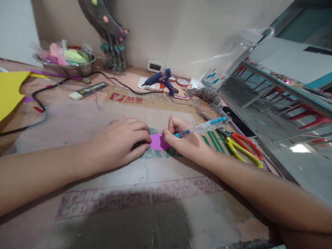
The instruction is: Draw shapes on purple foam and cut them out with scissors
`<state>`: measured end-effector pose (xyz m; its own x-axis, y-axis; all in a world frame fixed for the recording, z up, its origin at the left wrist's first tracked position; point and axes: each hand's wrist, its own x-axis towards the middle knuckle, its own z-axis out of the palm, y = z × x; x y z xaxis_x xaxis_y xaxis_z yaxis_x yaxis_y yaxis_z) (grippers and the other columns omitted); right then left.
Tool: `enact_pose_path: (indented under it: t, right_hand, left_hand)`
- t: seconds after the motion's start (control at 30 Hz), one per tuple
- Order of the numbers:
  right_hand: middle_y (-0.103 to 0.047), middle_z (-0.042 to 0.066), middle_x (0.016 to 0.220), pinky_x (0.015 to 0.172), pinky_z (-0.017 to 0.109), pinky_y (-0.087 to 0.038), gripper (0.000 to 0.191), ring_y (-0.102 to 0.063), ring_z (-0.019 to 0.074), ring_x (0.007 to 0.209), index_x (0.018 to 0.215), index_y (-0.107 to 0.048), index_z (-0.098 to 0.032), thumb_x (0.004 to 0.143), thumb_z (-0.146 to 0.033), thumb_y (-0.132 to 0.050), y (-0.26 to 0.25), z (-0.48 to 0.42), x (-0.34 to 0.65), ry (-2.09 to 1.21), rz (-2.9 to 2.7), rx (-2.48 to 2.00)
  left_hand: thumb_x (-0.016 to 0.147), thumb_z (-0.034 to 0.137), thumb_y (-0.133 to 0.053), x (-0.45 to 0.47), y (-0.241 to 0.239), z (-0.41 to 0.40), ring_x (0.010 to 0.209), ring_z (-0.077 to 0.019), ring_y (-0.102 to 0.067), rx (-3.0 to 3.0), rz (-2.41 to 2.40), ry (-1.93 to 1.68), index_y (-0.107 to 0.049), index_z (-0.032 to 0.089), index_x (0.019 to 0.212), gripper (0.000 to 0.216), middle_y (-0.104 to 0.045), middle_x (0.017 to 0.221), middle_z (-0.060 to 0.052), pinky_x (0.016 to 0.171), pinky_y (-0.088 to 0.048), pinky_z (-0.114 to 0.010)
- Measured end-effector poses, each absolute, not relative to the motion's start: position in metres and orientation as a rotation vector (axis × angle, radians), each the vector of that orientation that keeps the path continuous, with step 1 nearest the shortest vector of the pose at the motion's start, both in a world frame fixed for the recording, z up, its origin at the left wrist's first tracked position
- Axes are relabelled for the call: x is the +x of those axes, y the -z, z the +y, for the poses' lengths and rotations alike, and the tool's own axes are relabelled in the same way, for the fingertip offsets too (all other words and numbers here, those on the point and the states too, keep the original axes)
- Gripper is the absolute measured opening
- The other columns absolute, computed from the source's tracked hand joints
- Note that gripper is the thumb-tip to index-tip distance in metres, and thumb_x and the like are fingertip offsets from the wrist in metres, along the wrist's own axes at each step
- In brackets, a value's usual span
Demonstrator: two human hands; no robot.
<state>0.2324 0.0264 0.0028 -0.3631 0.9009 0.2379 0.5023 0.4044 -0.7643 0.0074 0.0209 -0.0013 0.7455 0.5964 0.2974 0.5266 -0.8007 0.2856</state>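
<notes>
A small purple foam piece (157, 142) lies flat on a sheet of cardboard (135, 180) in the middle of the view. My left hand (121, 141) rests on the cardboard with its fingers curled, fingertips pressing the left edge of the purple piece. My right hand (185, 140) is closed around a clear blue pen (202, 127), its tip down at the right edge of the purple piece. Part of the piece is hidden under my fingers.
Red and yellow scissors (242, 145) and a dark phone (238, 121) lie right of my right hand. A blue glue gun (160, 81), grey yarn (204, 96), a metal bowl of foam scraps (66, 60), black cable (38, 100) and yellow sheet (10, 91) lie farther off.
</notes>
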Motion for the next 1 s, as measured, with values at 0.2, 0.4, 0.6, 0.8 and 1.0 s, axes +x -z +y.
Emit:
enact_pose_path:
  t: [0.2,0.4,0.6,0.8,1.0]
  right_hand:
    - [-0.046,-0.008,0.058,0.052,0.027,-0.03,0.03,-0.042,0.0108,0.053,0.068,-0.039,-0.024,0.089,-0.024,-0.06,-0.001,0.026,0.232,-0.82,-2.009,-1.218]
    - [-0.048,-0.007,0.056,0.052,0.026,-0.032,0.033,-0.045,0.0107,0.053,0.068,-0.041,-0.023,0.091,-0.032,-0.063,-0.002,0.026,0.231,-0.838,-2.04,-1.193]
    - [-0.051,-0.007,0.052,0.049,0.024,-0.032,0.033,-0.047,0.0107,0.05,0.068,-0.041,-0.023,0.089,-0.034,-0.064,-0.005,0.029,0.231,-0.956,-2.072,-1.228]
    - [-0.045,-0.008,0.054,0.048,0.024,-0.027,0.033,-0.041,0.0094,0.051,0.064,-0.037,-0.023,0.084,-0.02,-0.062,-0.006,0.028,0.232,-0.873,-2.071,-1.196]
    - [-0.045,-0.008,0.054,0.05,0.025,-0.028,0.03,-0.04,0.0097,0.052,0.064,-0.038,-0.023,0.083,-0.019,-0.061,-0.011,0.024,0.233,-0.974,-2.034,-1.258]
  left_hand:
    - [0.098,0.027,-0.048,0.008,-0.001,0.02,0.096,-0.0248,-0.065,2.768,0.897,-0.559,-0.073,0.018,0.097,0.026,-0.069,0.101,-0.008,0.086,-0.052,-0.043]
    - [0.098,0.026,-0.047,0.009,-0.001,0.02,0.095,-0.0251,-0.065,2.779,0.901,-0.554,-0.072,0.017,0.096,0.027,-0.069,0.1,-0.009,0.085,-0.052,-0.043]
    - [0.098,0.027,-0.046,0.009,-0.002,0.02,0.095,-0.0257,-0.065,2.774,0.899,-0.546,-0.073,0.018,0.098,0.028,-0.07,0.101,-0.009,0.085,-0.052,-0.044]
    - [0.098,0.027,-0.048,0.007,-0.002,0.02,0.097,-0.0253,-0.065,2.77,0.909,-0.52,-0.073,0.017,0.098,0.026,-0.07,0.103,-0.009,0.088,-0.051,-0.044]
    - [0.098,0.027,-0.048,0.007,-0.002,0.019,0.097,-0.0257,-0.066,2.78,0.903,-0.531,-0.073,0.017,0.098,0.027,-0.07,0.104,-0.01,0.088,-0.052,-0.044]
